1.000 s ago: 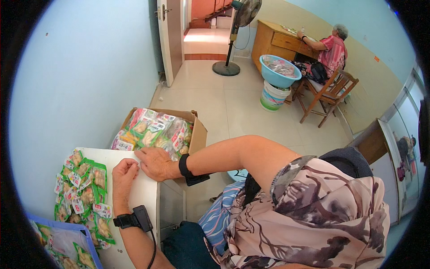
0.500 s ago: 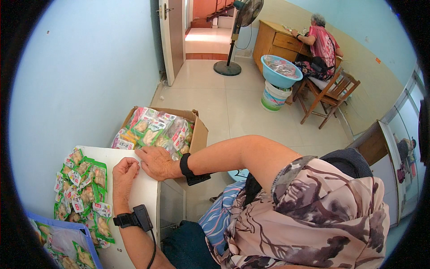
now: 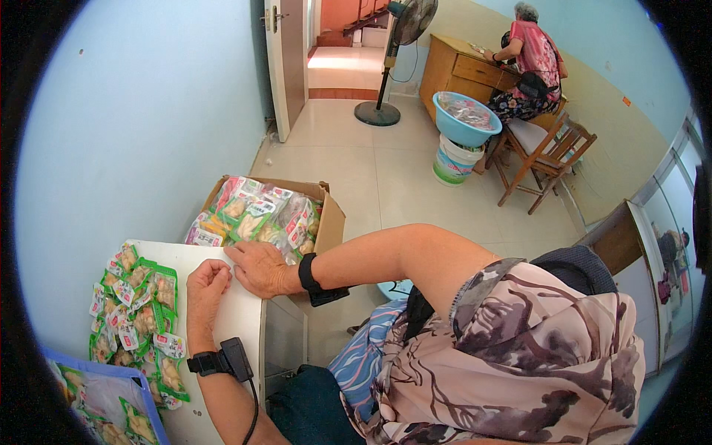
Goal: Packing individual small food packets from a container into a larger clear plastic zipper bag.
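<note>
On the white tabletop [image 3: 237, 315] my left hand [image 3: 206, 293] rests with its fingers curled in and the thumb against them. Nothing shows in it. My right hand [image 3: 261, 268] lies palm down across the table's far edge, its fingers stretched toward the left hand. A small gap separates the two hands. Left of my left hand is a green plastic basket [image 3: 165, 265]. Around it several small clear packs [image 3: 127, 338] of pale food with green edges are heaped. Past my right hand stands a cardboard box [image 3: 331, 222] full of larger clear bags [image 3: 252, 215] of similar packs.
A blue-rimmed container [image 3: 141, 386] with more packs stands at the near left. Across the tiled floor are a standing fan [image 3: 380, 89], a light-blue basin [image 3: 467, 132] on a white bucket [image 3: 454, 165], a wooden chair [image 3: 552, 159] and a person [image 3: 535, 55] at a desk [image 3: 449, 74].
At the far desk the person has risen a little from the chair and leans forward, so more of the seat shows. Both my hands have stayed where they were.
</note>
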`<state>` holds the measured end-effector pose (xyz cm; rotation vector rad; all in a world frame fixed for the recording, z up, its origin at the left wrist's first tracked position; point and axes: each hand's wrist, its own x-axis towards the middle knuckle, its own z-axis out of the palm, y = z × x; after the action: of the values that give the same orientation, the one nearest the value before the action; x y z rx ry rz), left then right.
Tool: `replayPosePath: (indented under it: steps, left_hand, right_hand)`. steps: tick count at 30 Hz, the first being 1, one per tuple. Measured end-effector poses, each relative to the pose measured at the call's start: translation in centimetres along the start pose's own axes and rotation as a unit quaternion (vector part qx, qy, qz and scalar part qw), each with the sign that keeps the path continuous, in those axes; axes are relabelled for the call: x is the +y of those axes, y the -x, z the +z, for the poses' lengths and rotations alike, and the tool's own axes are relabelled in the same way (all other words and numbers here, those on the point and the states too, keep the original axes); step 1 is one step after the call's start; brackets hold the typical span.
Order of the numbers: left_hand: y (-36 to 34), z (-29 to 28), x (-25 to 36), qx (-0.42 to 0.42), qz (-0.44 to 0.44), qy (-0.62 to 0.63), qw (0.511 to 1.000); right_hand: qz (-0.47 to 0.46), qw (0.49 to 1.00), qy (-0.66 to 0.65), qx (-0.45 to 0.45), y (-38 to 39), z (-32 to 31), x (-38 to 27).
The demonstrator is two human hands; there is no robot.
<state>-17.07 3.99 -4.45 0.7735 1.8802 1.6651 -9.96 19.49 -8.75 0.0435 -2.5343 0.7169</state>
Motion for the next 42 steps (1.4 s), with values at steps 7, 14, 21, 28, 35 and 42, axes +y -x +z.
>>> replayPosePath:
  steps: [7, 14, 21, 28, 35, 42]
  left_hand:
    - [-0.04, -0.06, -0.11, 0.004, -0.001, -0.008, 1.000]
    - [-0.13, 0.00, -0.21, 0.002, -0.003, -0.002, 1.000]
    - [-0.17, -0.22, -0.37, 0.001, -0.003, -0.003, 1.000]
    - [-0.33, -0.52, -0.79, -0.006, 0.001, -0.003, 1.000]
    - [-0.40, -0.34, -0.47, -0.003, 0.001, -0.010, 1.000]
    - [-0.31, -0.42, -0.54, -0.004, 0.001, 0.003, 1.000]
  right_hand:
    - [0.000, 1.000, 0.002, -0.011, -0.05, -0.08, -0.01]
    - [-0.003, 1.000, 0.000, -0.008, 0.02, -0.21, 0.00]
    - [-0.004, 1.000, 0.002, -0.005, -0.09, -0.05, -0.03]
    - [-0.005, 1.000, -0.009, 0.004, -0.14, 0.20, -0.08]
    - [-0.001, 1.000, -0.006, 0.008, -0.15, 0.05, -0.14]
    - [0.009, 1.000, -0.006, -0.009, -0.22, 0.12, -0.04]
